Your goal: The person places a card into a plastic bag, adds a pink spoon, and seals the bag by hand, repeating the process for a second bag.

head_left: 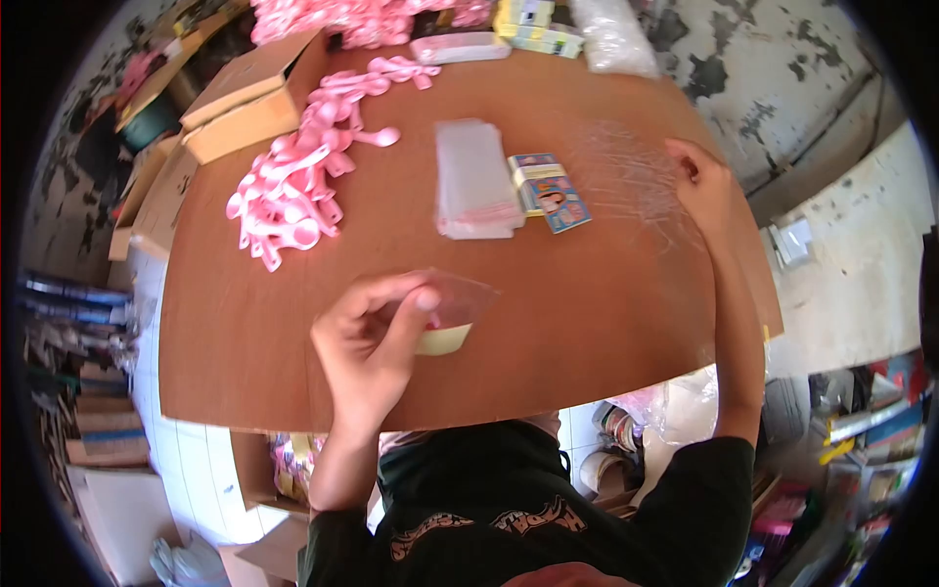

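My left hand (377,338) pinches a small clear plastic bag (460,303) between thumb and fingers, above the front of the brown table. A pale yellow piece shows at the bag's lower end. Over at the table's right, my right hand (699,181) has its fingers curled at the edge of a spread of thin clear strips (631,181); whether it grips one is too small to tell. Between the hands lie a stack of clear plastic bags (474,181) and, against its right side, a banded pile of printed cards (550,191).
Many pink plastic spoons (303,181) cover the table's left side. A cardboard box (249,103) stands at the back left. Along the far edge are a pink heap (333,20), a clear tray (460,47), yellow card bundles (538,27) and a plastic roll (614,37).
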{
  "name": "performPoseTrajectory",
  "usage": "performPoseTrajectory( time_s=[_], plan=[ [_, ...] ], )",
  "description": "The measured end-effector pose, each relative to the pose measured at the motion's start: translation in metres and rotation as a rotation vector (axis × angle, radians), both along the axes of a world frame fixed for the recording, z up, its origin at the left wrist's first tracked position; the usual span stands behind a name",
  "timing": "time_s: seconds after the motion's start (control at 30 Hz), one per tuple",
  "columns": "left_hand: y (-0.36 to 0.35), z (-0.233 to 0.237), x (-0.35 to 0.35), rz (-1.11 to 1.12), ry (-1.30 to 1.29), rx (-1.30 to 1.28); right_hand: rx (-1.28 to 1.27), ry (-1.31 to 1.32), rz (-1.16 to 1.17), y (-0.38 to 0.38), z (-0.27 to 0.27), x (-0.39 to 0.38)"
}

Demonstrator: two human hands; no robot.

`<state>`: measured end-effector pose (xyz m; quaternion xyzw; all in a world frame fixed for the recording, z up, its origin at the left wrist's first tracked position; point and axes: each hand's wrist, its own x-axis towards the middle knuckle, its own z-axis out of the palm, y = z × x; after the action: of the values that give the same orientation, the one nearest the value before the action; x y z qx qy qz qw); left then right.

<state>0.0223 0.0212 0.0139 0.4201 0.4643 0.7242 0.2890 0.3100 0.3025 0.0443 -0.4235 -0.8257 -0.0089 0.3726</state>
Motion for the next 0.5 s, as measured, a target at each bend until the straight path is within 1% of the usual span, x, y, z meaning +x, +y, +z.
performPoseTrajectory(
  time_s=[0.07, 0.1, 0.13, 0.17, 0.2, 0.23, 0.3, 0.37, 0.4, 0.47, 0.5],
  plan=[
    [0.004, -0.001, 0.0, -0.019, -0.056, -0.003, -0.284, 0.158, 0.202, -0.044, 0.005, -0.036],
    [0.005, 0.0, 0.001, -0.023, -0.061, 0.007, -0.343, 0.129, 0.409, -0.063, 0.006, -0.053],
    [0.005, -0.002, -0.001, -0.014, -0.012, 0.009, -0.398, 0.102, 0.612, -0.083, 0.005, -0.068],
    [0.005, -0.003, -0.002, 0.0, -0.006, 0.0, -0.442, 0.074, 0.714, -0.104, 0.004, -0.083],
    [0.006, -0.004, -0.002, -0.012, -0.023, 0.046, -0.48, 0.044, 0.814, -0.124, 0.003, -0.098],
    [0.005, -0.005, -0.003, -0.028, -0.041, 0.095, -0.515, 0.071, 0.859, -0.142, -0.003, -0.111],
    [0.001, -0.006, -0.006, -0.032, -0.046, 0.101, -0.547, 0.089, 0.946, -0.165, -0.005, -0.134],
    [-0.004, -0.009, -0.012, 0.006, -0.004, 0.023, -0.641, 0.255, 0.927, -0.178, -0.02, -0.148],
    [-0.007, -0.009, -0.015, 0.011, -0.001, 0.027, -0.638, 0.254, 0.934, -0.181, -0.02, -0.149],
    [-0.012, -0.007, -0.02, -0.242, -0.109, 0.185, -0.601, 0.297, 0.874, -0.186, -0.018, -0.152],
    [-0.014, -0.008, -0.021, -0.237, -0.106, 0.191, -0.596, 0.294, 0.881, -0.187, -0.015, -0.152]
  ],
)
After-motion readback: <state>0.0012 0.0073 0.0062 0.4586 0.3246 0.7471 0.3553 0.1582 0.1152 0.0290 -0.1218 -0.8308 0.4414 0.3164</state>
